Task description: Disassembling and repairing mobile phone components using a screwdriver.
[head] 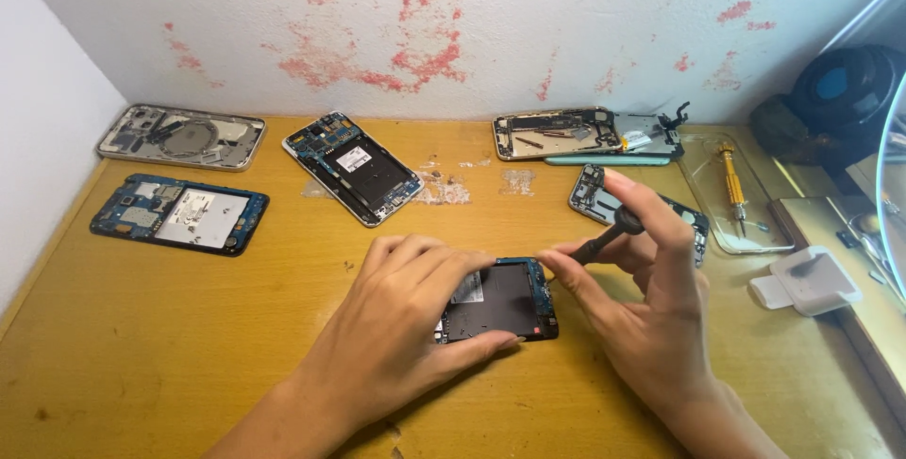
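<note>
— Where is the opened phone (500, 300) right now?

— Flat on the wooden table (189, 346), near the front middle, between the two hands. The left hand (401, 327) lies over its left part, fingers spread and pressing on it, thumb against the near edge. So it is pinned down, not lifted.

— And the right hand (651, 299)?

— Its fingers are pinched together around a dark screwdriver (604, 237), whose tip comes down at the phone's upper right corner.

— How would you expect the phone to handle?

— Light, thin and stiff, I'd judge, but fragile: the back is off, with a blue circuit board bare along the top and right edge. The smooth frame could slide on the table under a push. The edges of the frame look like the safest grip, away from the board.

— Which way does it run?

— Its long axis seems to lie roughly left to right, tilted a little, open side up. The hand hides the left end, so I cannot tell which end is the top.

— Anything else about?

— Five other stripped phones (351, 166) lie farther back, and a yellow screwdriver (731, 190) rests on a clear case at the right.
</note>
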